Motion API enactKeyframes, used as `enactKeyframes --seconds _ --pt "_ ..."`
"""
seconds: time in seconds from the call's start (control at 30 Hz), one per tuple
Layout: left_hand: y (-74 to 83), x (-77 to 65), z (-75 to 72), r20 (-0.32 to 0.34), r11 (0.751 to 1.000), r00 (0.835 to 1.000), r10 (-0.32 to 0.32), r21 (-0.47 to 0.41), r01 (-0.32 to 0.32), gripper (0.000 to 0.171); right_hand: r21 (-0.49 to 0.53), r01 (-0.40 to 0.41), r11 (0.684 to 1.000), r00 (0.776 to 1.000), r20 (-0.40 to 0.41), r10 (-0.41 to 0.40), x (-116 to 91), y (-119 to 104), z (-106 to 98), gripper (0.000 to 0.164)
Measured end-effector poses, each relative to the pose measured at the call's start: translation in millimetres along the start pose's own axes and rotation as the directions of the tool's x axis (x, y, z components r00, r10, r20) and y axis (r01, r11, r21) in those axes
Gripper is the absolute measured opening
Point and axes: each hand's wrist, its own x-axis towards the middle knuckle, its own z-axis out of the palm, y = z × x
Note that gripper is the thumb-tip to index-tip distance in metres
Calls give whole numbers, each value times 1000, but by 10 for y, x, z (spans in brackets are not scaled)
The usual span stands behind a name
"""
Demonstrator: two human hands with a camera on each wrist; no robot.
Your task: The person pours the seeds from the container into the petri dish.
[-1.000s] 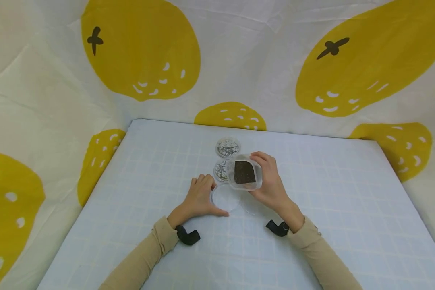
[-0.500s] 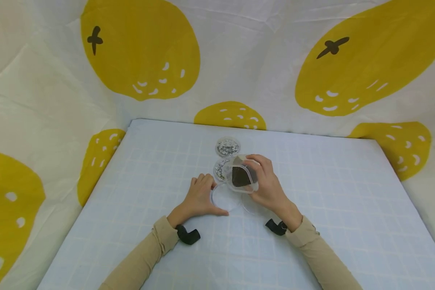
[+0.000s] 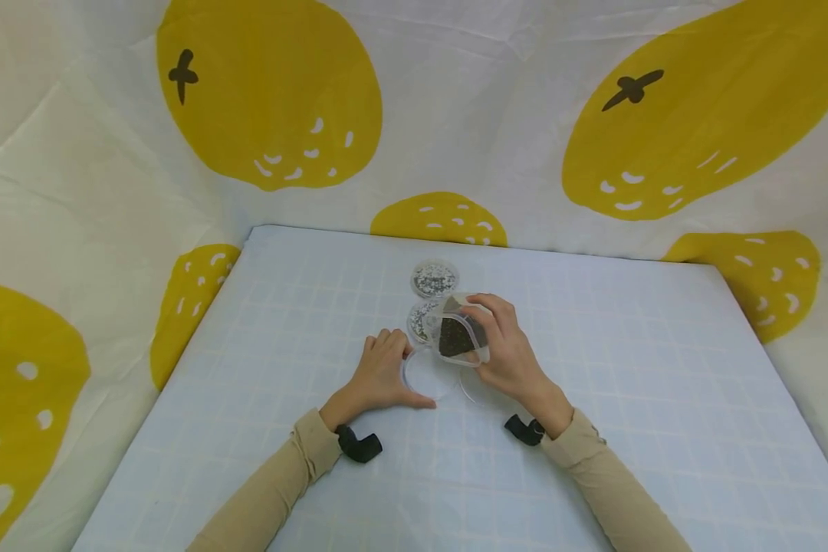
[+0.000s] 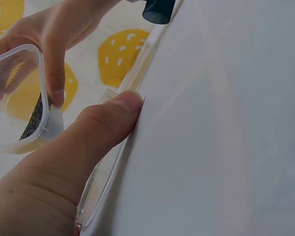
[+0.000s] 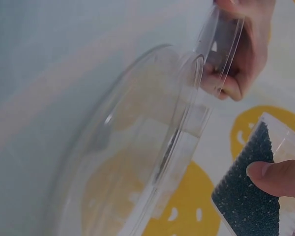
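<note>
My right hand (image 3: 514, 356) grips a clear plastic tub (image 3: 481, 355) part filled with dark granules (image 3: 455, 337). It holds the tub tilted above the table, mouth toward the left hand. In the right wrist view, the thumb (image 5: 278, 178) presses the tub's side and the granules (image 5: 246, 191) lie aslant. Below and left of it, my left hand (image 3: 382, 376) holds a clear petri dish (image 3: 431, 374) on the table, thumb on the near rim and fingers curled at the far side. No granules can be made out in this dish.
A clear round lid or dish (image 3: 466, 387) lies right of the held dish, partly beneath the right hand. Two round dishes with speckled grey-and-white contents stand farther back: a near one (image 3: 419, 322), partly behind the tub, and a far one (image 3: 434, 278). A pale checked cloth (image 3: 303, 307) covers the table.
My right hand has tipped the tub and shifted it slightly left, and the granules have slid toward its lower side. The left hand and its petri dish have stayed in place.
</note>
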Motion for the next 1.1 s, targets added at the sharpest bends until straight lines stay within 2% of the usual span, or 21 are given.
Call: enactKeyframes --seconds 1.1 --pt "-23 6 10 -11 1000 1000 7 -11 -7 88 -38 45 998 999 -2 -45 -3 -43 48 75"
